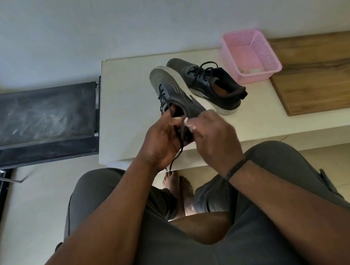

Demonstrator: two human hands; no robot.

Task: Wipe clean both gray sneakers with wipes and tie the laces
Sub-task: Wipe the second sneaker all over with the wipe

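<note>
Pinched black laces [178, 132] in both left hand [162, 142] and right hand [211, 137]; near sneaker [176, 95] lay ahead, toe pointing away, nearer left.

Soft, even daylight is filling my view, dim rather than bright, with no glare. My right hand [210, 137] is blurring slightly as it moves. The wide lens is bending the edges, stretching my forearms, and the wall [113, 23] is looking grainy.
</note>
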